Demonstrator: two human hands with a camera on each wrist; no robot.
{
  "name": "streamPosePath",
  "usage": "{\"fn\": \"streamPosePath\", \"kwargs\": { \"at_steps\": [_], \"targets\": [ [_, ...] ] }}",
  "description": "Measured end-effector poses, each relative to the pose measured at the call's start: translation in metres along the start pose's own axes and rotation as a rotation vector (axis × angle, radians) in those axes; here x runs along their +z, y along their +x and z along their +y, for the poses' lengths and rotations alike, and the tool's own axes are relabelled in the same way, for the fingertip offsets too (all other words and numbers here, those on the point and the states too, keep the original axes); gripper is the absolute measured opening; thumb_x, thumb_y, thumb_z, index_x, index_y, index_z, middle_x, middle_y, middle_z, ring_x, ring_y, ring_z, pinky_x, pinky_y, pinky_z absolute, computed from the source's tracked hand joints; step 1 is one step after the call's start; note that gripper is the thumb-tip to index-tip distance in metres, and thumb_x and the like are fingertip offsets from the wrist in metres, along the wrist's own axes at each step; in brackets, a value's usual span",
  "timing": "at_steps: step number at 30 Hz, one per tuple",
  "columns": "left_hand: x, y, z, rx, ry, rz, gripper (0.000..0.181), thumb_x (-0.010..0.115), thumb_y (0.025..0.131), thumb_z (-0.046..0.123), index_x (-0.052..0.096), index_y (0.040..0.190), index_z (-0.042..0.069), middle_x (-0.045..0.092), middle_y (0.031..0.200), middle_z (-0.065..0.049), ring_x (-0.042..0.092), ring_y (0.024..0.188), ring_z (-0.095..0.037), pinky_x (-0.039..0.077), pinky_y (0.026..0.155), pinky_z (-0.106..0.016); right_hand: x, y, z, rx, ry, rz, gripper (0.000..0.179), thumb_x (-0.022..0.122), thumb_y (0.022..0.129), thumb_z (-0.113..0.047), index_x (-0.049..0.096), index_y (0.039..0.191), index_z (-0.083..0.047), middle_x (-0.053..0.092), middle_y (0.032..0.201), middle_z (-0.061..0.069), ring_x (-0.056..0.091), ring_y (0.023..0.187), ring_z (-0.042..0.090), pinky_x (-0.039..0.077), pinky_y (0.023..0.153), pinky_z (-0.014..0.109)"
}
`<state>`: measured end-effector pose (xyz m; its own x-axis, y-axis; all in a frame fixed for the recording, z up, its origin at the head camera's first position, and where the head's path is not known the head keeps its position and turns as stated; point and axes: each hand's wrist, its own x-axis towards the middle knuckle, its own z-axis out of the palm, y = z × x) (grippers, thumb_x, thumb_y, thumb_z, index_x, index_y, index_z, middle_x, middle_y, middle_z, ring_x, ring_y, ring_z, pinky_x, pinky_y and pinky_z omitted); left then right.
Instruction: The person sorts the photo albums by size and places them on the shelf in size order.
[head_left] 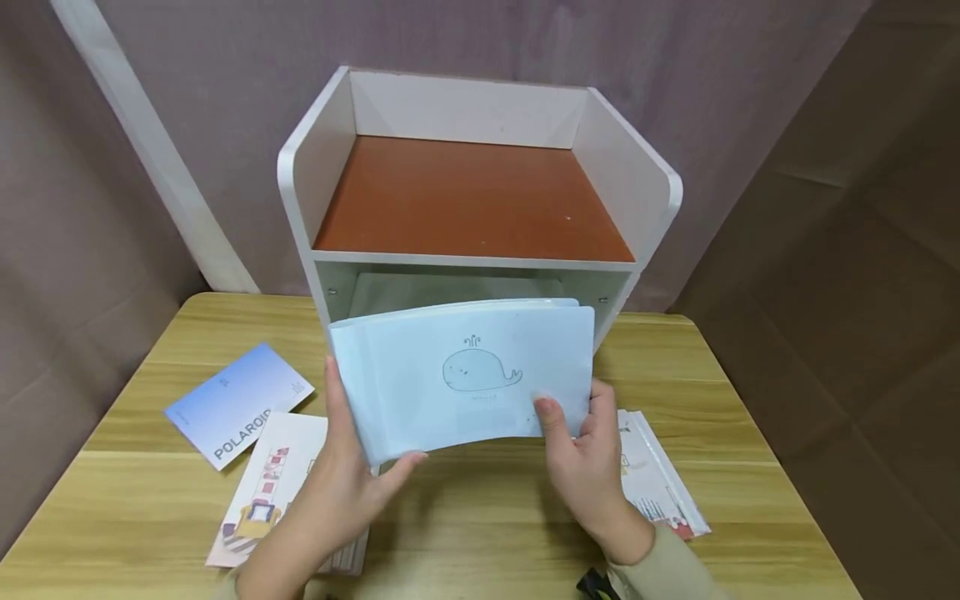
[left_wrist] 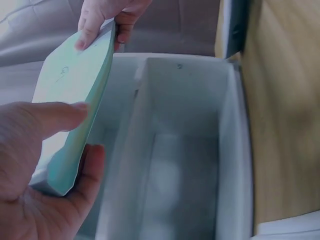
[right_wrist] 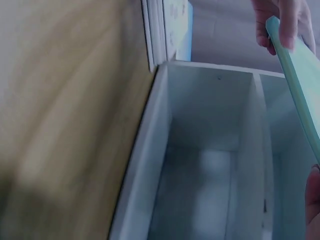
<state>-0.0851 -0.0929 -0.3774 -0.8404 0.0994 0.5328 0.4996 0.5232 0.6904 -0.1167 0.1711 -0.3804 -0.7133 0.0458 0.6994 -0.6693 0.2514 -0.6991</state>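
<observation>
A light-blue booklet [head_left: 405,392] with a whale drawing on its cover is held up in front of a white shelf unit [head_left: 472,260]. My left hand [head_left: 337,492] grips its lower left end, thumb along the bottom edge. On the right, my right hand [head_left: 588,458] pinches the lower corner, with the thumb on the cover and the fingers mostly behind. The left wrist view shows the booklet's [left_wrist: 75,75] thickness between thumb and fingers of the left hand [left_wrist: 45,155]. In the right wrist view the booklet [right_wrist: 300,90] is cut off by the frame's edge.
A blue-and-white POLAROID booklet [head_left: 240,404] and a white illustrated booklet [head_left: 258,492] overlap on the wooden table [head_left: 465,533] at left. Another white booklet [head_left: 660,483] lies by my right wrist. The unit has an orange-brown top shelf [head_left: 480,196] and pale compartments [left_wrist: 185,175] below.
</observation>
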Motion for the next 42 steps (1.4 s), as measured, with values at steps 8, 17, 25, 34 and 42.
{"fn": "streamPosePath", "kwargs": {
  "at_steps": [8, 17, 25, 34, 42],
  "targets": [
    [-0.023, 0.027, 0.012, 0.137, -0.064, 0.032, 0.136, 0.088, 0.064, -0.003, -0.015, 0.152, 0.006, -0.001, 0.161, -0.009, 0.037, 0.129, -0.032, 0.046, 0.095, -0.036, -0.001, 0.034, -0.019, -0.031, 0.044, -0.032, 0.042, 0.061, 0.09, 0.009, 0.034, 0.12, 0.012, 0.061, 0.107, 0.018, 0.066, 0.085, 0.021, 0.055, 0.066, 0.024],
    [-0.031, 0.054, 0.021, 0.225, -0.17, 0.102, 0.119, 0.077, 0.071, -0.014, -0.008, 0.153, 0.003, 0.008, 0.159, -0.008, 0.034, 0.132, -0.029, 0.041, 0.103, -0.026, -0.013, 0.08, -0.041, 0.153, 0.042, -0.309, 0.052, 0.062, 0.094, -0.006, 0.027, 0.133, -0.003, 0.058, 0.117, 0.014, 0.065, 0.087, 0.025, 0.057, 0.068, 0.031],
    [-0.035, 0.059, 0.028, 0.272, -0.356, 0.171, 0.108, 0.065, 0.071, -0.028, 0.003, 0.154, 0.002, 0.015, 0.154, -0.013, 0.048, 0.118, -0.03, 0.051, 0.09, -0.027, -0.021, 0.086, -0.059, 0.28, -0.007, -0.51, 0.096, 0.076, 0.083, -0.007, 0.012, 0.151, -0.03, 0.047, 0.131, 0.0, 0.061, 0.101, 0.019, 0.057, 0.068, 0.032],
    [-0.042, 0.066, 0.035, 0.311, -0.51, 0.319, 0.086, 0.073, 0.074, -0.015, 0.029, 0.147, -0.007, 0.026, 0.147, -0.023, 0.048, 0.117, -0.037, 0.052, 0.09, -0.033, -0.019, 0.083, -0.065, 0.183, 0.048, -0.369, 0.103, 0.07, 0.084, 0.005, 0.002, 0.156, -0.019, 0.054, 0.134, 0.011, 0.061, 0.105, 0.019, 0.054, 0.07, 0.021],
    [-0.05, 0.082, 0.041, 0.206, -0.545, 0.338, 0.072, 0.071, 0.078, -0.015, 0.043, 0.142, -0.001, 0.038, 0.142, -0.016, 0.054, 0.113, -0.033, 0.055, 0.084, -0.028, -0.017, 0.096, -0.069, 0.067, 0.008, -0.239, 0.082, 0.07, 0.084, 0.005, 0.026, 0.152, -0.009, 0.046, 0.141, 0.014, 0.058, 0.108, 0.018, 0.052, 0.074, 0.017]
  ]
}}
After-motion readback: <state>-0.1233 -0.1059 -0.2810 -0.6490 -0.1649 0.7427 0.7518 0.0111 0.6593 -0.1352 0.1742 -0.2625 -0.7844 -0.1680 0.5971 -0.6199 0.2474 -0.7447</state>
